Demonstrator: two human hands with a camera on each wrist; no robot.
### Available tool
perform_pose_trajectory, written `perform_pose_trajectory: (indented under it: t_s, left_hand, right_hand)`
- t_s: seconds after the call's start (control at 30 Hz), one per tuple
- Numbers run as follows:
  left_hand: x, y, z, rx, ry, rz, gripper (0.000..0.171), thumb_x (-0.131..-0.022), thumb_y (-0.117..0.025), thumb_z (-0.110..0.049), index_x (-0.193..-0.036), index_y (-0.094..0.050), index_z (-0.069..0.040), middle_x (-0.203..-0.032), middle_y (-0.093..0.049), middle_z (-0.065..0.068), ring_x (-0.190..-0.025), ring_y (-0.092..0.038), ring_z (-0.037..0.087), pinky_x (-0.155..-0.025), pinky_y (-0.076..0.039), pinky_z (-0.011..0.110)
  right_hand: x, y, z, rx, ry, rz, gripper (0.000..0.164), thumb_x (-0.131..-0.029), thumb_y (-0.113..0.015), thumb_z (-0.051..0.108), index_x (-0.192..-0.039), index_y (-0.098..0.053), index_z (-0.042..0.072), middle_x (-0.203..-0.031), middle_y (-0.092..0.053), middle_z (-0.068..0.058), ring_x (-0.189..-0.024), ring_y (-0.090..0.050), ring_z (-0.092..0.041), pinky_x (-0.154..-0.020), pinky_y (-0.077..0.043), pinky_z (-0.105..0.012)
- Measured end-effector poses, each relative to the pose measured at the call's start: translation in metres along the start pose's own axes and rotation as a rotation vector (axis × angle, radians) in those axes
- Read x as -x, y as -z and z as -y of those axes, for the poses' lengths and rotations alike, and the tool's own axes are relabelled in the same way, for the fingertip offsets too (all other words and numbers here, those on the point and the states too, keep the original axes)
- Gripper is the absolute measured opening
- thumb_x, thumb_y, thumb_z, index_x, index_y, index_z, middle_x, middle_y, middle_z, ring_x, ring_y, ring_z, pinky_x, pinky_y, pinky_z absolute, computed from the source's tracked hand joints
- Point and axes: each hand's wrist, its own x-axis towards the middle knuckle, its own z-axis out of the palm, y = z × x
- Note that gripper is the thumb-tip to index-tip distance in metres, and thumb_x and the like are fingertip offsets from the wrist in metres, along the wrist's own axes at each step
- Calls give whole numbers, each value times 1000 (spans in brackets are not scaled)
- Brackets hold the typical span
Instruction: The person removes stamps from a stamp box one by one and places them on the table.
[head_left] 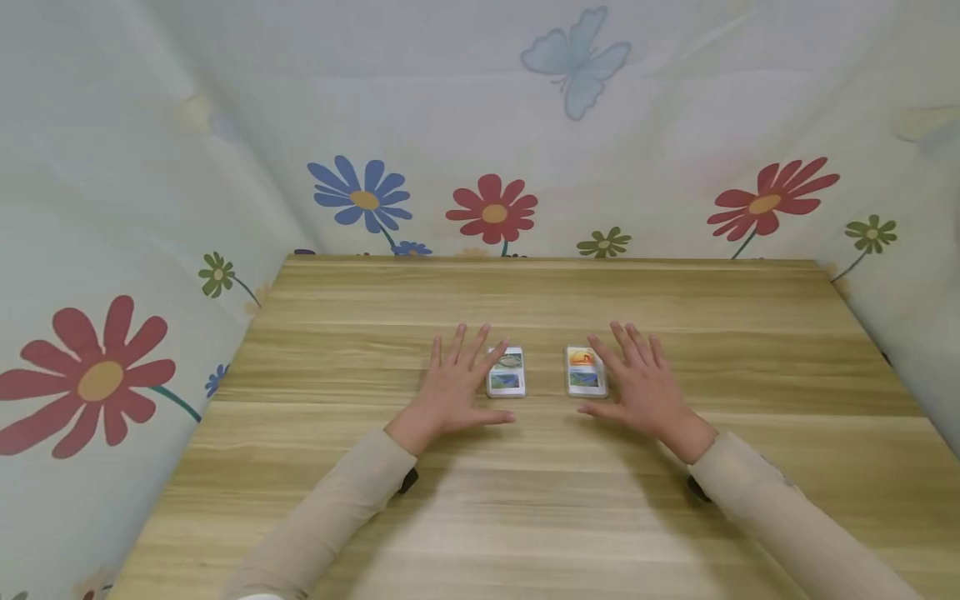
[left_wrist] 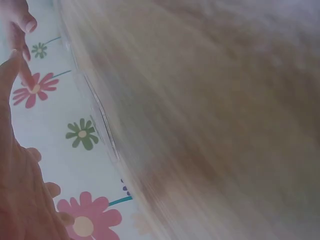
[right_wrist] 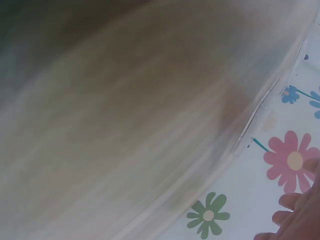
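Two small clear cases with picture cards inside lie flat on the wooden table, side by side with a gap between them. The left card case point(head_left: 506, 382) shows a green picture above a blue-green one. On the right card case point(head_left: 586, 380), an orange picture sits above a blue one. My left hand point(head_left: 452, 390) is spread with straight fingers beside the left case, its index finger overlapping the top corner in the head view. My right hand point(head_left: 643, 390) is spread likewise, its index fingertip over the right case's upper edge. Neither hand grips anything.
The wooden table point(head_left: 555, 517) reaches from the person to a pale cloth backdrop point(head_left: 450, 100) printed with flowers and a butterfly. More of that cloth hangs along the left and right sides. Dark wrist straps point(head_left: 408, 480) show beneath the sleeves.
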Motion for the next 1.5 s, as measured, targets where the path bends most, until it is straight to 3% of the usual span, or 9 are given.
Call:
perform_pose_trajectory:
  t_s: [0.53, 0.77, 1.03, 1.5]
  left_hand:
    - [0, -2, 9, 145, 26, -12, 104, -76, -57, -73, -154, -12, -20, -159, -10, 11, -146, -9, 33, -113, -10, 60]
    - [-1, -2, 11, 185, 47, 12, 106, -75, -61, -70, -154, -12, -18, -159, -11, 11, -146, -10, 33, -113, -11, 59]
    - [-8, 1, 15, 206, 29, 17, 110, -75, -64, -67, -153, -12, -11, -158, -14, 15, -144, -15, 36, -112, -18, 59]
    - [-14, 0, 15, 189, 38, 30, 108, -75, -64, -67, -153, -15, -10, -156, -18, 15, -143, -20, 34, -111, -24, 55]
  right_hand:
    - [-18, -3, 12, -37, 51, -38, 96, -68, -74, 60, -143, -41, 11, -142, -37, -26, -133, -31, -45, -106, -28, -59]
    - [-27, -2, 19, -32, 76, -9, 95, -69, -73, 61, -143, -41, 11, -140, -40, -25, -132, -33, -44, -107, -28, -57]
    - [-38, 0, 29, -52, 84, 16, 94, -71, -72, 60, -144, -39, 10, -143, -37, -25, -134, -32, -44, -107, -29, -58]
    - [-53, -5, 44, -107, 82, 75, 88, -75, -73, 53, -144, -38, 8, -141, -42, -21, -131, -38, -41, -104, -34, -57]
